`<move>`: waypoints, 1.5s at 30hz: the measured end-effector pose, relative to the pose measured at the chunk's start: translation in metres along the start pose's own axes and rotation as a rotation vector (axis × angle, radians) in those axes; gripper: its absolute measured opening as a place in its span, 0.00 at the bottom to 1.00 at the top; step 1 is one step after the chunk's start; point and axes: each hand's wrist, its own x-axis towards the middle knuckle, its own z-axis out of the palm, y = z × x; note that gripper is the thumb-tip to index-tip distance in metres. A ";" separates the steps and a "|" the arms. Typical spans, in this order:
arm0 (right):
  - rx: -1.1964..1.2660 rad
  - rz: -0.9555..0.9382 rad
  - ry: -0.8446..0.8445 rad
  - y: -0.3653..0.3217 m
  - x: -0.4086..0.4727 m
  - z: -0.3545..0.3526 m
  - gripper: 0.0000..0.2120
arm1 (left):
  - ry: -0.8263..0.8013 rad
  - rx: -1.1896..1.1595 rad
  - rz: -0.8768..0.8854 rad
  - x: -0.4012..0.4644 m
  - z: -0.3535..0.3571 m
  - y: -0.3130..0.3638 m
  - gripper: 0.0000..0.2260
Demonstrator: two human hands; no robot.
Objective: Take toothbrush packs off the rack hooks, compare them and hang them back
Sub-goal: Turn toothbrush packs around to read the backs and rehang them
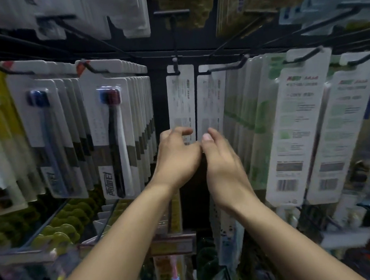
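Note:
Two white toothbrush packs hang side by side on black rack hooks at the centre, their printed backs facing me: the left pack (181, 101) and the right pack (211, 101). My left hand (176, 157) curls its fingers around the lower end of the left pack. My right hand (222, 163) pinches the lower end of the right pack, thumb on the front. The hands touch each other at the thumbs and hide the packs' bottom edges. Each pack's hang hole sits on its hook (176, 71).
Rows of blister packs with dark toothbrushes (114, 131) crowd the hooks on the left. Green-printed packs (291, 129) fill the hooks on the right. More packs hang above, and yellow-green packs (62, 231) hang on lower hooks that jut toward me.

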 end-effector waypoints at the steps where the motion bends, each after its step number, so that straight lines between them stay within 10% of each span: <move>1: 0.014 0.023 -0.003 0.003 0.007 0.002 0.28 | 0.003 -0.005 -0.016 0.005 0.002 -0.003 0.20; 14: -0.073 0.257 -0.005 0.024 0.076 0.023 0.45 | -0.160 0.107 -0.160 0.047 0.005 -0.019 0.21; 37: -0.031 0.302 0.295 0.017 0.092 0.036 0.11 | -0.018 -0.007 -0.090 0.059 0.008 -0.017 0.10; 45: 0.126 0.223 0.395 0.006 0.068 0.037 0.14 | 0.105 -0.035 0.021 0.035 0.001 -0.009 0.08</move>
